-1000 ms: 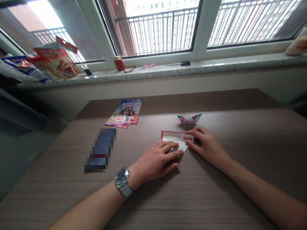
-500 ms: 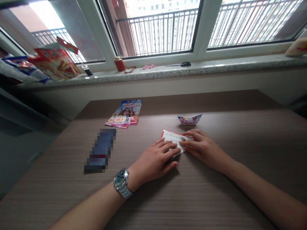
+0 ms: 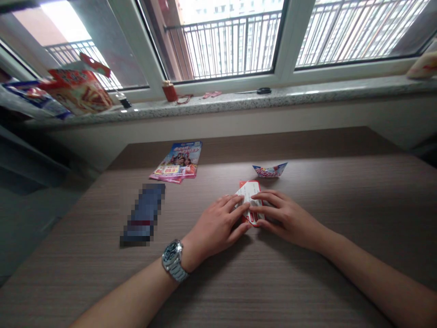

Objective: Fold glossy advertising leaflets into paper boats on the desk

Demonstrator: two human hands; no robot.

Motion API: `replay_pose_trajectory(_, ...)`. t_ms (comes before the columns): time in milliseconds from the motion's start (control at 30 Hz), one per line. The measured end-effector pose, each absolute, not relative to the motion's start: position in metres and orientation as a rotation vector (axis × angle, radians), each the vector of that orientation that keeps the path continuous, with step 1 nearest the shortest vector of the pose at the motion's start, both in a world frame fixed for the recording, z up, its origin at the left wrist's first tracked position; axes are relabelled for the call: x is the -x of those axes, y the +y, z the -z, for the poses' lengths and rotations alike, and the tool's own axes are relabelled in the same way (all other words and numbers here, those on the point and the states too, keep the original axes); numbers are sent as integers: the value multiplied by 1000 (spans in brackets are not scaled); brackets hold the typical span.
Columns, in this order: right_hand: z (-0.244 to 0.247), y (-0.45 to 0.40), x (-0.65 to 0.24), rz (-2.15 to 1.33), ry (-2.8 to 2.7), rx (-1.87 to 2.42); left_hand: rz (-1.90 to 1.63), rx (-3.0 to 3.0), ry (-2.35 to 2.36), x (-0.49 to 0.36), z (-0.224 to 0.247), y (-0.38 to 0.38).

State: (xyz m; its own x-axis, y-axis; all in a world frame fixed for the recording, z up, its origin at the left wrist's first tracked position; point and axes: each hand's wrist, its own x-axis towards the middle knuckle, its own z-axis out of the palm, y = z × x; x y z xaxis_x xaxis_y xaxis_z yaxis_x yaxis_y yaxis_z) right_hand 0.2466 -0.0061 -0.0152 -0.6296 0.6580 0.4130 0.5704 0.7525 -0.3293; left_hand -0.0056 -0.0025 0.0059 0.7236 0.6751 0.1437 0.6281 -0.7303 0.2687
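Note:
A small folded sheet of paper (image 3: 253,187), white with print and a red border, lies on the table between my hands. My left hand (image 3: 218,223), with a metal watch (image 3: 174,259) on the wrist, rests its outstretched fingers on the paper's left side. From the right, my right hand (image 3: 285,216) lays its spread fingers across the paper, thumb by the lower right corner. Parts of the sheet are covered by the fingers. Just behind it stands a folded paper boat (image 3: 270,170) in blue and red print.
Several colourful flyers (image 3: 182,159) lie stacked at the back left of the brown table (image 3: 218,291). Nearer sits a dark pixelated object (image 3: 143,214). Scissors (image 3: 262,91), a red container (image 3: 170,92) and snack bags (image 3: 82,89) rest on the windowsill (image 3: 218,104).
The folded paper has turned, so its long side now points away from me instead of sideways. Both hands have shifted slightly with it. The boat and flyers stay put.

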Motion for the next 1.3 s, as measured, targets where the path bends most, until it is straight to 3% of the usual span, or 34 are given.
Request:
replay_pose_trajectory(500, 21, 1, -256, -181, -2379, 1020, -405, -2694, 869, 8, -5, -1)
replay_pose_trajectory(1300, 14, -3, -255, -318, -2386, 948, -539, -2751, 1024, 9, 2, 5)
